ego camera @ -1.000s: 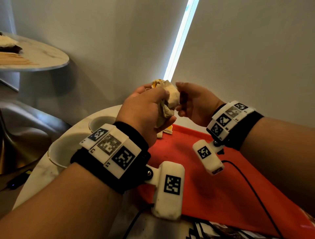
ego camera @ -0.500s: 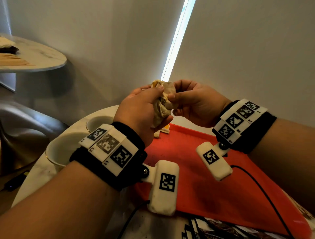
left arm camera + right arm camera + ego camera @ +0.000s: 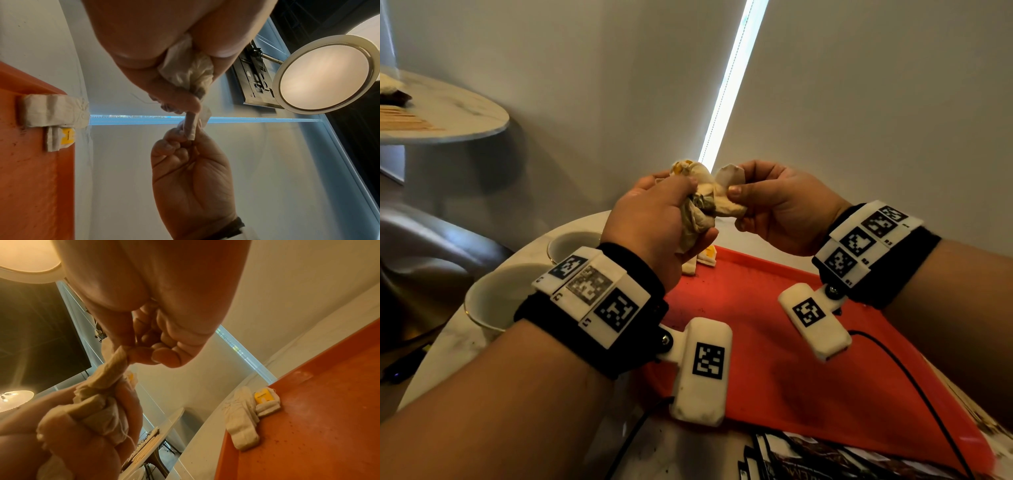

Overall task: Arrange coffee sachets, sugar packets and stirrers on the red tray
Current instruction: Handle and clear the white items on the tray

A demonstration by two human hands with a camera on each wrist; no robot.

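My left hand [image 3: 671,212] grips a crumpled bunch of pale sachets [image 3: 700,209] above the far left corner of the red tray [image 3: 774,342]. My right hand [image 3: 767,202] pinches one sachet [image 3: 727,192] that sticks out of the bunch, between thumb and forefinger. In the left wrist view the pinched sachet [image 3: 191,128] hangs between the two hands. In the right wrist view the bunch [image 3: 96,404] fills my left fist. Two more sachets [image 3: 244,413], one with a yellow tag, lie on the tray's far left corner [image 3: 702,258].
Two white cups [image 3: 500,301] stand on the marble table left of the tray. A second round table [image 3: 448,113] at the far left carries wooden stirrers [image 3: 404,120] and packets. Dark printed packets [image 3: 808,459] lie at the tray's near edge. A cable [image 3: 914,387] crosses the tray.
My right hand has closed in on the bunch, taken one sachet by its end and drawn it out to the right. My left hand keeps its grip.
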